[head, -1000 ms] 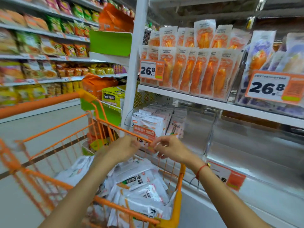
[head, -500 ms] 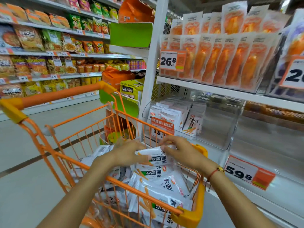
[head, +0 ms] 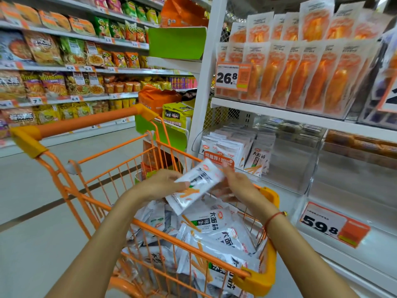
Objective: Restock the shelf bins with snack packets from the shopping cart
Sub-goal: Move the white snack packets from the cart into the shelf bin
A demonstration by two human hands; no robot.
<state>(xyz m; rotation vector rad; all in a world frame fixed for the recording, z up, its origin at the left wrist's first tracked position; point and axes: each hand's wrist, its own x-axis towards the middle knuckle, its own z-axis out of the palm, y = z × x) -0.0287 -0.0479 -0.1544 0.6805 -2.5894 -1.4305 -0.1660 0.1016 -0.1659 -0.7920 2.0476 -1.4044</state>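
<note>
The left hand (head: 160,183) curls its fingers around the near-left edge of a white snack packet (head: 194,186), thumb on top. The right hand (head: 237,186) meets the packet's right side with fingers partly bent; whether they clamp it or only steady it cannot be told, as that edge is blurred. The packet is held tilted above the orange shopping cart (head: 137,224), its far end raised toward the shelf. It is white with a red round logo near the top, dark characters down the middle and orange strips printed low on the face.

Beneath it the cart holds a heap of matching packets (head: 217,231), the nearest reading "大面筋" with a green patch marked "辣条".

Just beyond the hands, a clear shelf bin (head: 285,160) holds upright packets (head: 234,147) of the same kind at its left side. An orange label on its front begins "鸣推荐!". The price tag (head: 233,77) above reads 26.8, under rows of orange pouches (head: 300,74); a lower tag (head: 334,224) at right reads 59.8.
</note>
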